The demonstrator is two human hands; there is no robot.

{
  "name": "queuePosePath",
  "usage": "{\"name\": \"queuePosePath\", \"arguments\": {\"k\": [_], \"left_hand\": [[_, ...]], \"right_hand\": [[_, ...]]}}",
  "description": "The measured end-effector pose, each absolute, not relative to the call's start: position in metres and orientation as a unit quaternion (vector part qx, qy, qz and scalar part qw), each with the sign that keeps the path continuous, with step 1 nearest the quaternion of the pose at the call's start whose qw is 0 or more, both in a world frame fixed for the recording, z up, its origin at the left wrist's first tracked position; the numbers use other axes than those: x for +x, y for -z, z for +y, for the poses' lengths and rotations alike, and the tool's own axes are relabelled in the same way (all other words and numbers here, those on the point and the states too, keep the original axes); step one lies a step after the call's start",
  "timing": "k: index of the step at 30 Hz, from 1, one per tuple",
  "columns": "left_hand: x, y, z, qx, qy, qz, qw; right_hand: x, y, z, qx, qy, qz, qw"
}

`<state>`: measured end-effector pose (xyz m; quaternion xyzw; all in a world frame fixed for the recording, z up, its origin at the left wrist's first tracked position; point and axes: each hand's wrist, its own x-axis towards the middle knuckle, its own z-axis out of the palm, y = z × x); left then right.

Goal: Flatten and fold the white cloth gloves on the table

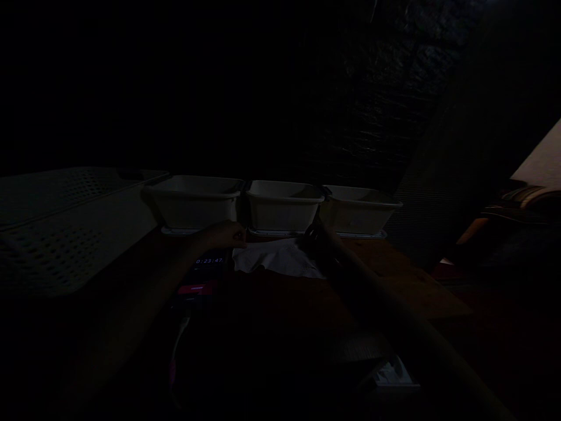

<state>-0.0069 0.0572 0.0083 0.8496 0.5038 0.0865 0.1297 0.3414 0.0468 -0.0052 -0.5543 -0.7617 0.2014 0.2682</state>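
A white cloth [276,257] lies in loose folds on the dark wooden table, in front of a row of pale bins. My left hand [225,235] is at its upper left corner, fingers pinched together on the edge. At the upper right side of the cloth, my right hand [321,238] has its fingers bent down and closed on the fabric; deep shadow hides part of them. Beneath my left forearm lies a phone [204,278] with a lit timer on its screen.
Three pale bins stand side by side at the back: a left bin [197,204], a middle bin [284,207] and a right bin [362,211]. A perforated basket [79,234] is at left. A cable [179,339] runs from the phone. Someone's arm [471,231] shows far right.
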Motion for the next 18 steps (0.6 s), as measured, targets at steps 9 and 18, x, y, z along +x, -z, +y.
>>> {"name": "queuePosePath", "arguments": {"k": [9, 18], "left_hand": [[-0.0081, -0.0086, 0.0575, 0.856, -0.070, 0.499, 0.115], [-0.0074, -0.0098, 0.0561, 0.859, -0.061, 0.497, 0.103]], "right_hand": [[0.3419, 0.0080, 0.0460, -0.570, -0.178, -0.762, 0.253], [0.3403, 0.0063, 0.0480, -0.566, -0.126, -0.778, 0.241]]}}
